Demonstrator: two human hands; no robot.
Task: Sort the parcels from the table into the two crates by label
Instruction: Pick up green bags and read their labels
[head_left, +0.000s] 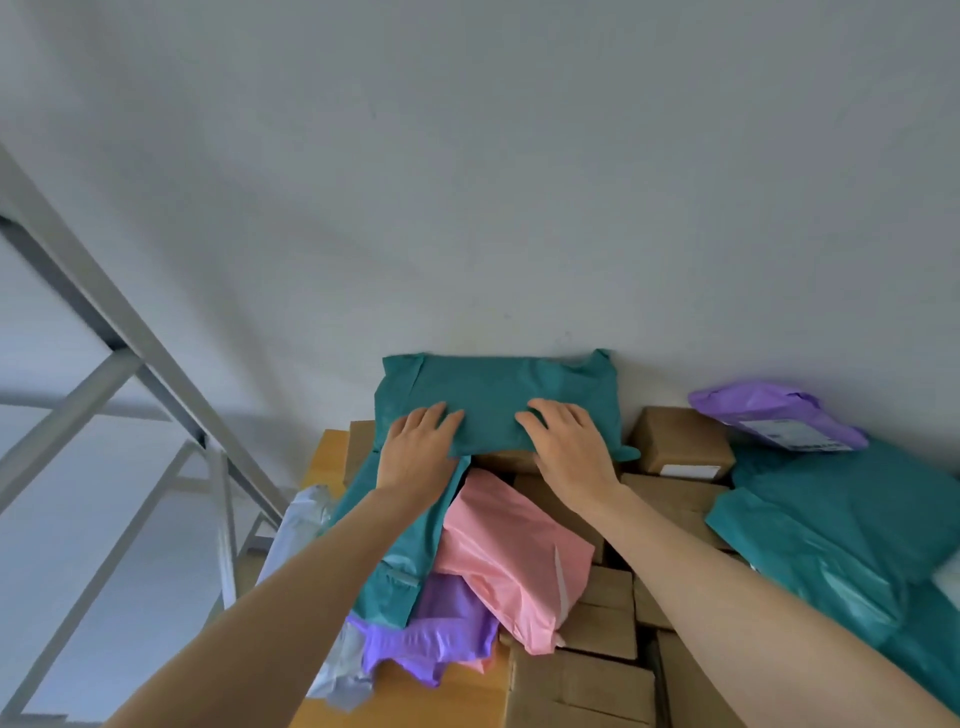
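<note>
Head view: teal parcel (498, 395) sits atop boxes (597, 629) at back; left hand (421, 449) & right hand (569, 449) lie flat on it, fingers spread, nothing gripped. Hook near edge w/ thumbs, lift, flip for label.

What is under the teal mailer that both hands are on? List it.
Below the near edge of the teal mailer you can see a brown cardboard box, a pink mailer and a second teal mailer. Whatever lies beneath its middle and far side is covered.
</note>
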